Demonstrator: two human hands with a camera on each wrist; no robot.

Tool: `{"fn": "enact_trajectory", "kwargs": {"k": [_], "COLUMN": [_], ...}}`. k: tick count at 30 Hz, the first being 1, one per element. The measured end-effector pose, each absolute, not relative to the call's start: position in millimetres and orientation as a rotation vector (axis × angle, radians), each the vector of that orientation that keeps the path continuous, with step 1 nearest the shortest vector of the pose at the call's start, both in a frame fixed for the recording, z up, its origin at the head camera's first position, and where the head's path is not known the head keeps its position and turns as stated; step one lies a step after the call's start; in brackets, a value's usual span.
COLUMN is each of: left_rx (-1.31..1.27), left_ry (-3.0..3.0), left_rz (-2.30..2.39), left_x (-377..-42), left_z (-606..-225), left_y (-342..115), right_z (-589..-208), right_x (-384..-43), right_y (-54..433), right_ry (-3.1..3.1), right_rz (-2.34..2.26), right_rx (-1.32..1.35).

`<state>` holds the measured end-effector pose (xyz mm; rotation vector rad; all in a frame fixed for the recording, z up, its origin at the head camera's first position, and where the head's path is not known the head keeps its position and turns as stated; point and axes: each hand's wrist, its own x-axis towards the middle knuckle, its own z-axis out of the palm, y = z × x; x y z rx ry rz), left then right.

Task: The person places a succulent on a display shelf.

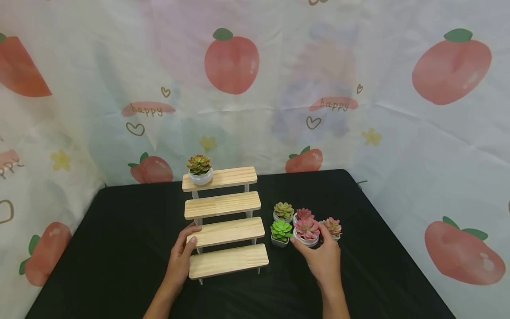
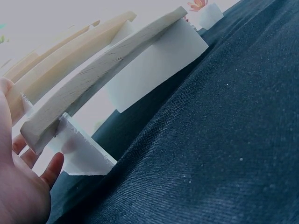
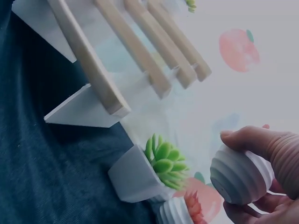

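My right hand [image 1: 323,257] grips a potted pink succulent [image 1: 307,228] by its white pot. In the right wrist view that ribbed white pot [image 3: 240,175] is tilted and held up off the table. My left hand [image 1: 181,254] holds the left end of a four-step wooden display stand [image 1: 229,261] at its lower shelves, thumb toward the front. White side supports [image 2: 86,149] carry the shelves. A potted green-and-red succulent [image 1: 200,168] stands on the left end of the top shelf. Beside my right hand is a bright green succulent [image 1: 281,232] in a square white pot.
Behind the held plant stand an olive-green succulent [image 1: 283,211] and a dark pink one [image 1: 304,214]. An orange-pink succulent [image 1: 332,227] is to its right, partly covered by my fingers. A black cloth [image 1: 131,239] covers the table. A fruit-print curtain [image 1: 255,124] hangs behind.
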<state>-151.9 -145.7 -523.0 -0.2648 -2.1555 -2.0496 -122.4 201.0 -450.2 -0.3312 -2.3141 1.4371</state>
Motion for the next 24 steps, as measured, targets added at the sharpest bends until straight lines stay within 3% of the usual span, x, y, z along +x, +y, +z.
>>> {"fn": "enact_trajectory", "kwargs": {"k": [24], "left_rx": [-0.266], "left_ry": [-2.158], "left_rz": [-2.07], "left_x": [-152.8], "left_z": [-523.9], "left_y": [-146.7], "right_z": [-419.7], "right_x": [-129.0], "right_y": [195.4], "right_ry": [-2.281], "right_rz": [1.404], "right_rx": [-0.27]}}
